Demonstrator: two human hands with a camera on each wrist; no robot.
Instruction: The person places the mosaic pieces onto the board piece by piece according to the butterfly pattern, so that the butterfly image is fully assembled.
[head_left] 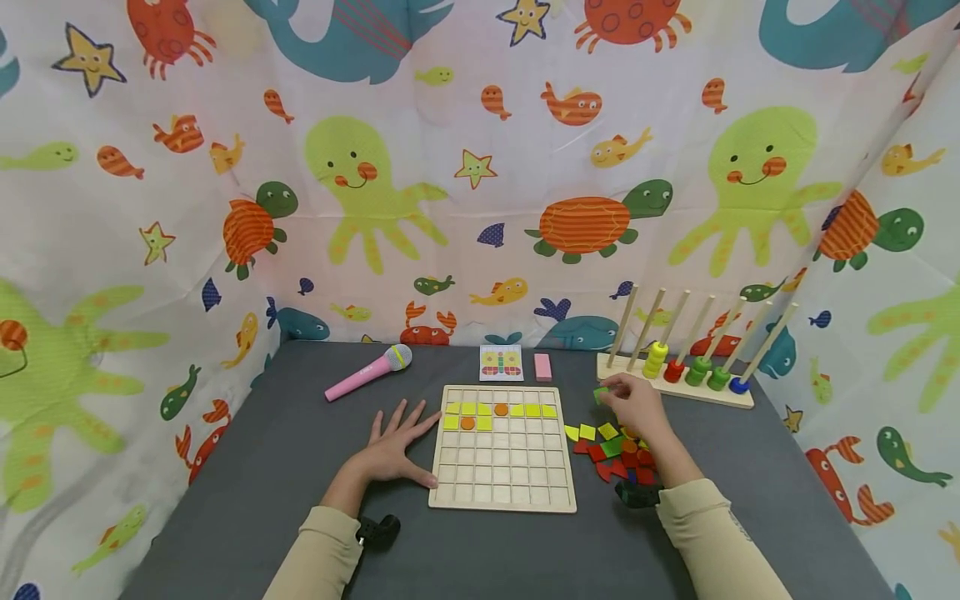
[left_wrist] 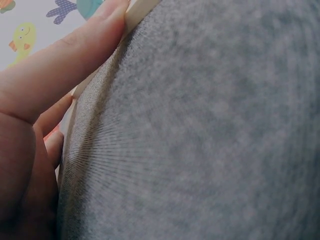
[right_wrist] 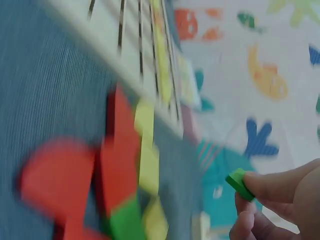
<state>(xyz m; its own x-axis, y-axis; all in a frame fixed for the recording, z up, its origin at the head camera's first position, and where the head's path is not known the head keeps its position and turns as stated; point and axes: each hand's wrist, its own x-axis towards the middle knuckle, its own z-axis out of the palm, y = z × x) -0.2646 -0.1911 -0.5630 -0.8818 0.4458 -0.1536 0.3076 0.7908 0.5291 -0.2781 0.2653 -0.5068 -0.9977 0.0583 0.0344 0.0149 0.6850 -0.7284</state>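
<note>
A wooden grid board (head_left: 504,454) lies on the dark table with yellow squares and two orange round pieces in its upper rows. My left hand (head_left: 393,450) rests with spread fingers at the board's left edge; in the left wrist view the thumb (left_wrist: 75,62) touches the rim. My right hand (head_left: 637,408) pinches a small green block (right_wrist: 240,183) between thumb and fingertips, raised above the table. Below that hand is a loose pile of red pieces (head_left: 597,452), with yellow squares (head_left: 587,432) and a green piece (head_left: 612,447) among them.
A pattern card (head_left: 500,363) and a pink block (head_left: 542,367) lie behind the board. At the back left is a pink toy microphone (head_left: 367,373). A peg stand (head_left: 675,385) with coloured rings stands at the back right. A sea-animal curtain (head_left: 480,108) surrounds the table.
</note>
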